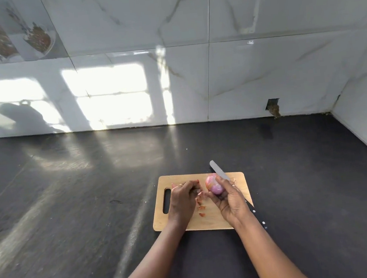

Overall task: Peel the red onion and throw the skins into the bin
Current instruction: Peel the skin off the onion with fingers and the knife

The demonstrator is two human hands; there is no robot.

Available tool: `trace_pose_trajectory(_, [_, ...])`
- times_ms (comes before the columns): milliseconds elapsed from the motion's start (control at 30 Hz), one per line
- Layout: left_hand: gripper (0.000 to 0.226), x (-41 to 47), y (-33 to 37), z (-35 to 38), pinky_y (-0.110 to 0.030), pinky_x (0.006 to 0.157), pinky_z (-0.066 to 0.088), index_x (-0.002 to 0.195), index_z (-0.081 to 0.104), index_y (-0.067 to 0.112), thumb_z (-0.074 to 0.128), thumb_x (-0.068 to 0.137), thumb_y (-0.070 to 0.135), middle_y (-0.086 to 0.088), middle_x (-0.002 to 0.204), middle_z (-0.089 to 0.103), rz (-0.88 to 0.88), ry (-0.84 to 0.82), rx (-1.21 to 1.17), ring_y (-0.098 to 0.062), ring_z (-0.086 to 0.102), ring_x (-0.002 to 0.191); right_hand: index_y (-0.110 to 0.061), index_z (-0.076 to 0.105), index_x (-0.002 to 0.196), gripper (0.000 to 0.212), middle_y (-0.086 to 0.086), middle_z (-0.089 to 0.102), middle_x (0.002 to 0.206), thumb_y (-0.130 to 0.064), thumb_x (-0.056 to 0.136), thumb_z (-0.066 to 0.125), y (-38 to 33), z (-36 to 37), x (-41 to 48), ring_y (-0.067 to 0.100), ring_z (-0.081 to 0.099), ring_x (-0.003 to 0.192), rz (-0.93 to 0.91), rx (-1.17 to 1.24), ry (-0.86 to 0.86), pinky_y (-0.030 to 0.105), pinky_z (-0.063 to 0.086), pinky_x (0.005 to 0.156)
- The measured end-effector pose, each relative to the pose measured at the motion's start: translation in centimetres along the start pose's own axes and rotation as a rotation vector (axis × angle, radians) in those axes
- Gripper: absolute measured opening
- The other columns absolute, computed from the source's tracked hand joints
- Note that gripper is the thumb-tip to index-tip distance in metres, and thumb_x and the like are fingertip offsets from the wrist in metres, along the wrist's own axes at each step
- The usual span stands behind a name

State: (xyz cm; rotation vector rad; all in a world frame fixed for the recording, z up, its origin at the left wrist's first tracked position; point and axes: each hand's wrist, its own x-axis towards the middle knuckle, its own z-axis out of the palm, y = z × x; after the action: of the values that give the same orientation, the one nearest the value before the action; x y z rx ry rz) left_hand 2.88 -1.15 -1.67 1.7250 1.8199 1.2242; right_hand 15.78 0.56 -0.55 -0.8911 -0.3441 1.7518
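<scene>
Right hand (228,200) cups the peeled red onion (214,186) in curled fingers above the cutting board (210,219). Left hand (183,201) rests on the board, fingers curled round loose skins (200,202) – further scraps lie beside it. Knife (219,172) lies behind the right hand.

The cutting board (182,181) lies on the countertop (70,197) with its handle slot at 9 o'clock, the wall (238,68) behind it at 12 o'clock and a side wall off at 3 o'clock. Over the board's 1 o'clock part the right hand (229,202) holds the onion (214,186), and at the onion's 9 o'clock the left hand (183,201) curls over skin scraps (200,205), more of which trail on the board toward 7 o'clock. The knife (219,172) lies behind the right hand along the board's right side, tip at 11 o'clock and handle at 5 o'clock past the board's edge.
</scene>
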Motion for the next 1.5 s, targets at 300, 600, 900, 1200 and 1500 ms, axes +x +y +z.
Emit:
trace_pose_trajectory(300, [0.031,-0.3,1.3,-0.1,-0.027,0.093,0.045,0.099,0.072,0.016,0.054,0.079,0.031,0.004,0.104,0.069,0.014,0.011,-0.022,-0.008,0.063,0.099,0.000,0.052,0.114,0.026,0.020,0.062,0.093,-0.011,0.091,0.059,0.4,0.2,0.1,0.021,0.068,0.068,-0.040,-0.015,0.000,0.027,0.057,0.054])
trace_pose_trajectory(600, [0.018,-0.3,1.7,0.3,-0.031,0.094,0.051,0.097,0.072,0.013,0.070,0.079,0.012,-0.001,0.102,0.071,-0.236,-0.024,-0.459,0.001,0.065,0.096,-0.007,0.051,0.098,0.013,0.018,0.062,0.099,-0.011,0.091,0.060,0.7,0.1,0.1,0.020,0.066,0.072,-0.106,-0.090,0.036,0.026,0.056,0.054])
trace_pose_trajectory(900, [0.016,-0.3,1.5,0.2,-0.039,0.094,0.051,0.085,0.074,0.021,0.070,0.077,0.007,-0.002,0.100,0.072,-0.337,-0.057,-0.635,-0.009,0.067,0.095,-0.010,0.047,0.088,0.015,0.025,0.060,0.105,-0.007,0.088,0.062,0.9,0.3,0.1,0.027,0.063,0.080,-0.170,-0.172,0.035,0.026,0.055,0.053])
trace_pose_trajectory(1200, [0.016,-0.4,1.5,0.4,-0.044,0.100,0.045,0.086,0.075,0.026,0.068,0.079,0.014,0.007,0.093,0.074,-0.288,-0.020,-0.527,-0.006,0.068,0.092,-0.012,0.046,0.087,0.017,0.024,0.061,0.105,-0.006,0.088,0.062,1.2,0.5,0.1,0.028,0.064,0.082,-0.181,-0.169,0.028,0.029,0.058,0.055])
trace_pose_trajectory(1500, [0.018,-0.4,1.7,0.4,-0.024,0.079,0.053,0.085,0.076,0.013,0.064,0.078,0.001,0.020,0.078,0.072,-0.275,0.003,-0.537,0.001,0.067,0.081,-0.011,0.046,0.088,0.016,0.027,0.058,0.111,-0.008,0.089,0.062,1.4,0.1,0.5,0.031,0.064,0.084,-0.165,-0.150,0.049,0.033,0.059,0.058])
